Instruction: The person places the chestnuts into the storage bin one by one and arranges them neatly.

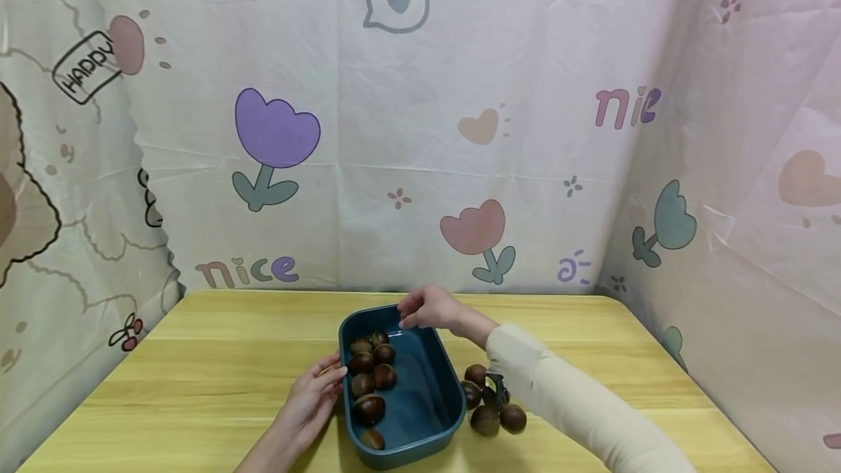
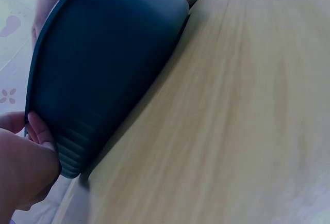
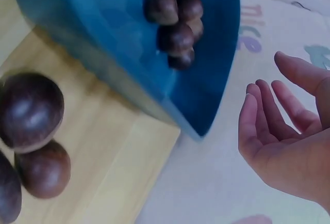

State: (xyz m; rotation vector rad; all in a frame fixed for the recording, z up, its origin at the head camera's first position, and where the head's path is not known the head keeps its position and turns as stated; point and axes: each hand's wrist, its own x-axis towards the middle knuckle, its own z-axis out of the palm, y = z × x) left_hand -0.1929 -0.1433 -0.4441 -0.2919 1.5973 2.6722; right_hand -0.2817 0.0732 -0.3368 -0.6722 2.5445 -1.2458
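A dark blue rectangular box (image 1: 415, 396) stands on the table, with several brown chestnuts (image 1: 369, 409) along its left side. My left hand (image 1: 314, 398) holds the box by its left wall, thumb at the rim; the left wrist view shows this grip (image 2: 31, 152) from outside. Over the far right corner of the box hovers my right hand (image 1: 434, 309), its fingers loosely bent. Seen in the right wrist view, that hand (image 3: 289, 141) has nothing in it, palm side showing and thumb apart from the fingers.
More chestnuts (image 1: 485, 420) lie in a group on the table (image 1: 230, 356), just right of the box and partly behind a small black object (image 1: 498, 390) at the right sleeve (image 1: 578, 400). A printed cloth (image 1: 394, 130) hangs behind the table's far edge.
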